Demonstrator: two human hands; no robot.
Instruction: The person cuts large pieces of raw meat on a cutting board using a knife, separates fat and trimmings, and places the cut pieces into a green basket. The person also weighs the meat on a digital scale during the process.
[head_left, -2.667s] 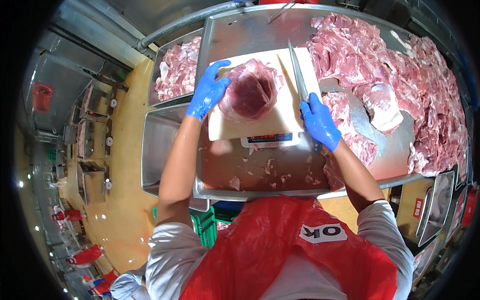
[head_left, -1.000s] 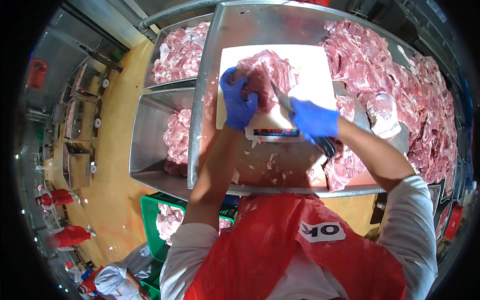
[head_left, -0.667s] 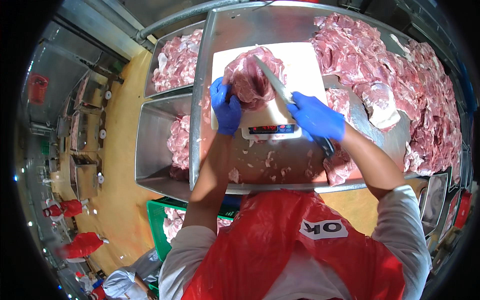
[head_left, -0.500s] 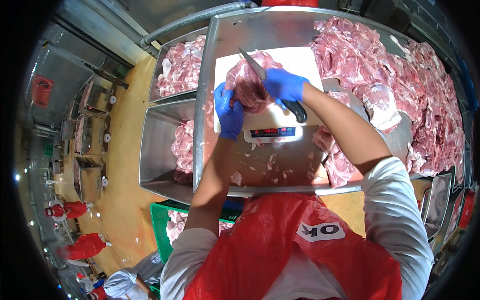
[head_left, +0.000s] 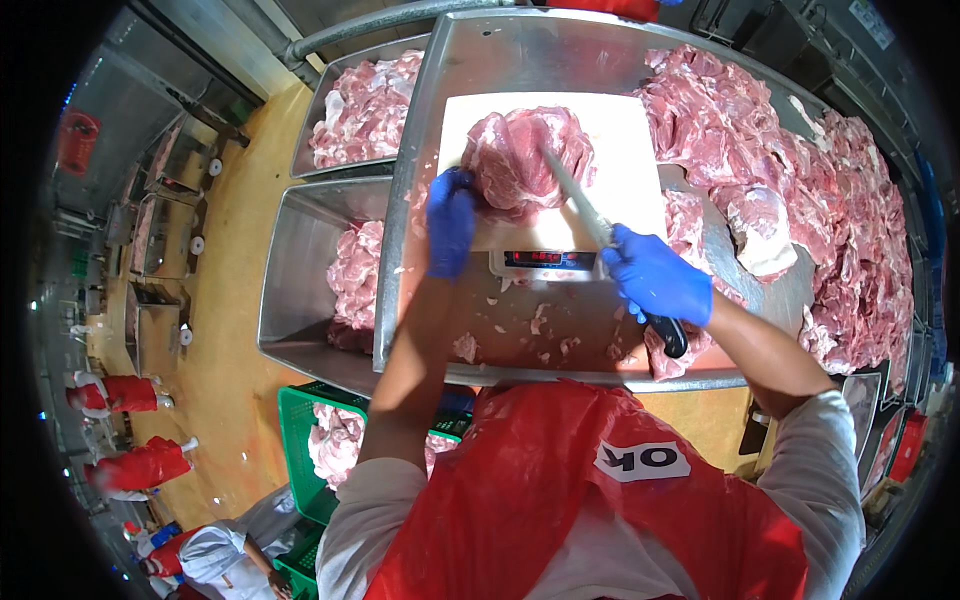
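Note:
A large piece of raw pink meat lies on a white cutting board, which covers a scale with a lit red display. My right hand, in a blue glove, is wrapped round the black handle of a knife. Its blade slants up and left, with the tip over or against the meat's right half; contact is hard to tell. Beside the meat's lower left edge is my left hand, also gloved in blue. Its fingers are loosely bent and hold nothing; the fingertips are in shadow.
A big heap of meat pieces covers the right of the steel table. Two steel bins with meat stand to the left. Below them is a green crate holding meat. Co-workers in red aprons are at far left.
The knife and my right hand have swung down and right, off the meat's top. My left hand has loosened from the meat, which now sits more spread and turned on the board.

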